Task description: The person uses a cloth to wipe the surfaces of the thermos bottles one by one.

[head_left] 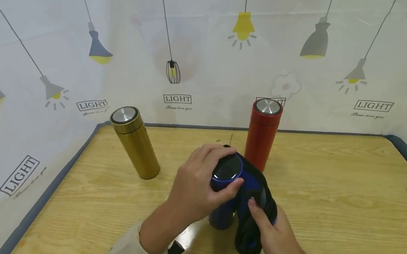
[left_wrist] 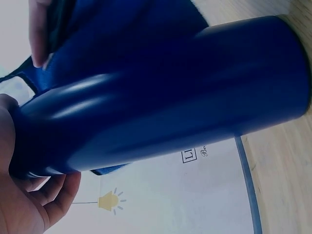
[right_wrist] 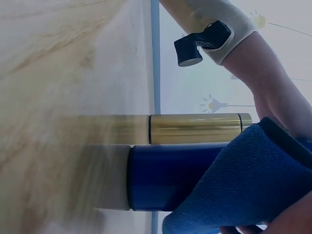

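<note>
A dark blue thermos bottle [head_left: 221, 219] with a glossy black top stands upright on the table. My left hand [head_left: 197, 182] grips it around the lid, thumb on the near side and fingers over the far side. Against the bottle's right side lies a blue fuzzy cloth [right_wrist: 248, 183] with black edging, folded over and hanging down. My right hand [head_left: 277, 236] holds this cloth, thumb on its near face and fingers behind. In the left wrist view, the smooth bottle body [left_wrist: 170, 97] shows bare below the lid, the cloth behind it.
A gold thermos bottle [head_left: 136, 144] stands at the back left of the wooden table [head_left: 348, 200]. Behind the cloth stands a red thermos bottle [head_left: 262, 137]. A white curtain [head_left: 216, 41] printed with lamps borders the table's back and left edges. A small black camera [right_wrist: 202, 44] sits on the left wrist.
</note>
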`<action>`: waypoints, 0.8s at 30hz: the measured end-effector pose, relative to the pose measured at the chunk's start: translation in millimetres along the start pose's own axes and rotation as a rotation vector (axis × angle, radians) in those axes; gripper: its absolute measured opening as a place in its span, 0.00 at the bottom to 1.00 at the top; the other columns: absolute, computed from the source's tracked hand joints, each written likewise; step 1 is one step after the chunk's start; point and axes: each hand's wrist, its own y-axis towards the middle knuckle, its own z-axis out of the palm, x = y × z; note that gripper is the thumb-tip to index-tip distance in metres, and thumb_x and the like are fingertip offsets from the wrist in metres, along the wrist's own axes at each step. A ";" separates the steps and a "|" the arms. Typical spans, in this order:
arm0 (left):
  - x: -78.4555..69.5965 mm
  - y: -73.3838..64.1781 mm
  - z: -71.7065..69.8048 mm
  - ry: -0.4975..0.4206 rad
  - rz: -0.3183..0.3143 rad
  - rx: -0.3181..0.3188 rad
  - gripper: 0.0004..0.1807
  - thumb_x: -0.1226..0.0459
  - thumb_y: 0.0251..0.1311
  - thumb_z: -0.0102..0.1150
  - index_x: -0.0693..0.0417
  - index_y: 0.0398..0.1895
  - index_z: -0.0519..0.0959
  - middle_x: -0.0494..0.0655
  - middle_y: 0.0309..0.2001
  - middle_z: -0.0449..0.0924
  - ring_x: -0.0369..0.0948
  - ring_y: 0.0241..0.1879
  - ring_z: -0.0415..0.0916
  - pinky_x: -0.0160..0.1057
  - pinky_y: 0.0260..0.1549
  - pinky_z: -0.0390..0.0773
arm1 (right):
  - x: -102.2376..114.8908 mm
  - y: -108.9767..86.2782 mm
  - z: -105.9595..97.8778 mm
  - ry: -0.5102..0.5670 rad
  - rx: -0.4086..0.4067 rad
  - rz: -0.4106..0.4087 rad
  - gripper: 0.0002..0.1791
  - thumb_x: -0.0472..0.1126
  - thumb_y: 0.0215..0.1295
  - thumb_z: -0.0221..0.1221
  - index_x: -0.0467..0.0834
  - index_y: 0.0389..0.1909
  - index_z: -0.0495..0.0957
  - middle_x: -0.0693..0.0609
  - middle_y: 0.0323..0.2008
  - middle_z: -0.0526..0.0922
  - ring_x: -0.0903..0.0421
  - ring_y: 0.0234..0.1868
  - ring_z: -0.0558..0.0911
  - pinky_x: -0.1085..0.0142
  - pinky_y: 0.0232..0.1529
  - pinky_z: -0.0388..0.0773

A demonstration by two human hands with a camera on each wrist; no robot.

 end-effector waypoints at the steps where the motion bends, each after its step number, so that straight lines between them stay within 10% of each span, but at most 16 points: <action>1: 0.0 0.1 -0.1 0.000 0.001 0.001 0.29 0.46 0.59 0.64 0.50 0.60 0.77 0.48 0.54 0.79 0.42 0.55 0.78 0.39 0.51 0.84 | 0.8 -0.8 -0.5 -0.005 -0.007 -0.001 0.19 0.43 0.81 0.42 0.36 0.60 0.71 0.42 0.52 0.80 0.61 0.50 0.80 0.70 0.50 0.80; 24: 1.1 1.2 -0.2 -0.019 0.000 0.009 0.32 0.45 0.61 0.61 0.53 0.63 0.71 0.48 0.55 0.79 0.42 0.53 0.78 0.39 0.49 0.84 | -0.6 1.2 -0.9 -0.001 0.016 -0.017 0.19 0.42 0.81 0.41 0.36 0.61 0.71 0.43 0.54 0.81 0.61 0.53 0.80 0.70 0.51 0.80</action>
